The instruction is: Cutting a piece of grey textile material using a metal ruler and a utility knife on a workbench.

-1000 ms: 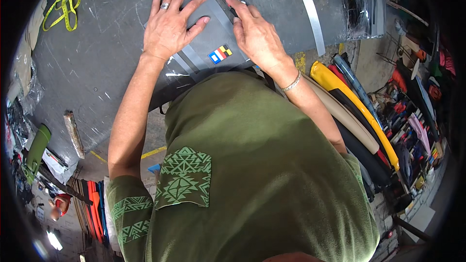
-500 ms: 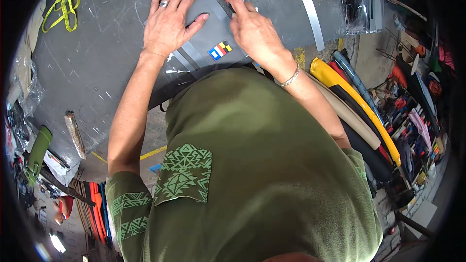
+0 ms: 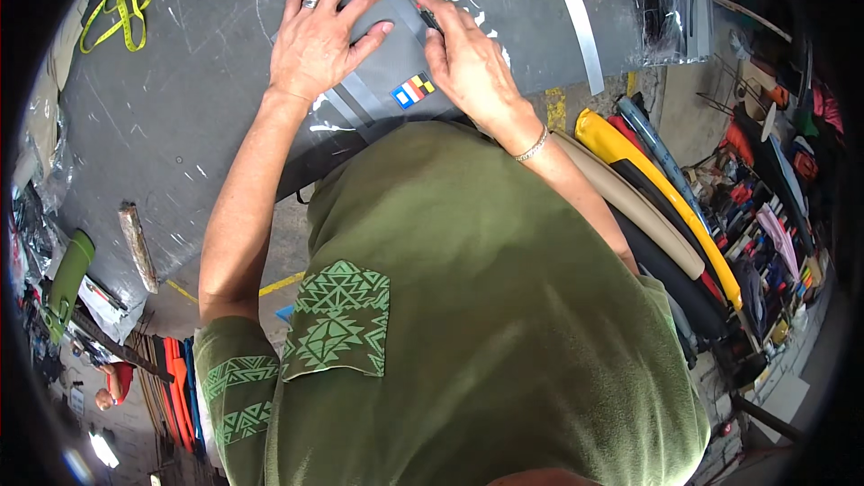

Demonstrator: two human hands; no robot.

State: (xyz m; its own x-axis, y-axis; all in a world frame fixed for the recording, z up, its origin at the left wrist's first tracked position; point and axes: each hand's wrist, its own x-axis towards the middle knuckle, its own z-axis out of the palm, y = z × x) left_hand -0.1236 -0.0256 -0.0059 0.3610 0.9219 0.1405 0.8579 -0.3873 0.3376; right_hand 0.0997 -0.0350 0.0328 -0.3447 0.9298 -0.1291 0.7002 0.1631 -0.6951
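My left hand (image 3: 315, 40) lies flat with its fingers spread on a grey sheet (image 3: 396, 36), pressing it to the dark tabletop. My right hand (image 3: 472, 58) is closed around a slim dark utility knife (image 3: 419, 5). The knife's flat grey tip lies at the sheet's right side, just right of my left fingers. Much of the handle is hidden by my right fingers. On the sheet near my body is a small patch (image 3: 413, 91) in blue, white, red, yellow and black. Lighter grey strips (image 3: 356, 94) run below my left hand.
The scuffed dark table (image 3: 153, 126) carries a yellow measuring tape (image 3: 130, 0) at far left, a short wrapped roll (image 3: 138, 247) near the left edge and a pale strip (image 3: 578, 22) on the right. Rolls of material, including a yellow one (image 3: 657, 189), stand right of me.
My right hand has shifted slightly toward me, with the knife still in its grip. White marks on the table beyond it show more now. My left hand stays nearly in place.
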